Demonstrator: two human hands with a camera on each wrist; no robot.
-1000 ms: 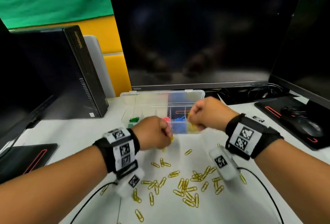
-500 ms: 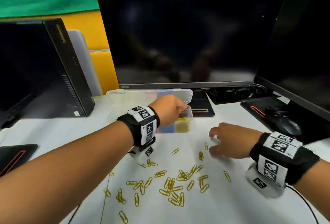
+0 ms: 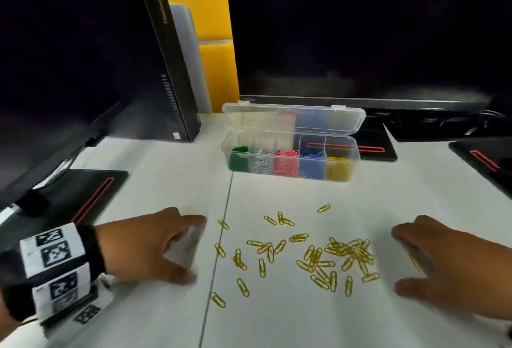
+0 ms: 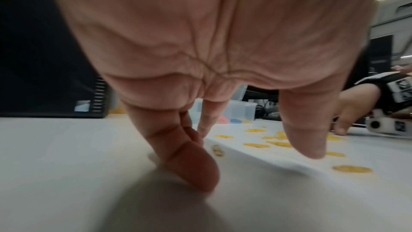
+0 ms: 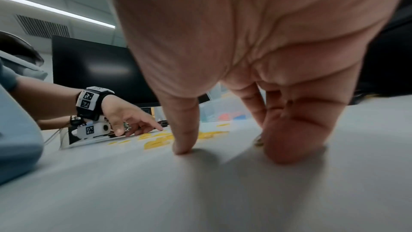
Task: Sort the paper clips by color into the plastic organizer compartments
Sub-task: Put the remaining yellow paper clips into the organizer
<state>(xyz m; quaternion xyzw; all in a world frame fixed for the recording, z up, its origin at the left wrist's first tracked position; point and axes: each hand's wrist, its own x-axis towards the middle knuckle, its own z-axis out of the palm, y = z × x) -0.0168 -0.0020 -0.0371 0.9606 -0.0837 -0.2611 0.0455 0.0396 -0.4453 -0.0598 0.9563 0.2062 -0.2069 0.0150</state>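
Observation:
The clear plastic organizer [image 3: 343,166] stands open at the back of the white table, holding green, silver, red, blue and yellow clips in separate compartments. Several yellow paper clips [image 3: 347,252] lie scattered in front of it. My left hand [image 3: 192,249] rests with spread fingers on the table just left of the clips; its fingertips [image 4: 205,179] press the surface beside one clip [image 4: 217,150]. On the right of the pile my right hand [image 3: 397,261] does the same, fingertips [image 5: 283,156] down, with one clip [image 3: 415,261] under its fingers. Neither hand holds anything.
A large dark monitor [image 3: 360,28] rises behind the organizer, with its black stand base [image 3: 374,148] next to the box. A black computer case [image 3: 166,70] stands at back left. Black pads [image 3: 91,195] lie at the left and far right [image 3: 482,159].
My left hand has pulled back from the organizer's yellow compartment down to the table left of the clips. My right hand has slid further right. Both now lie spread flat.

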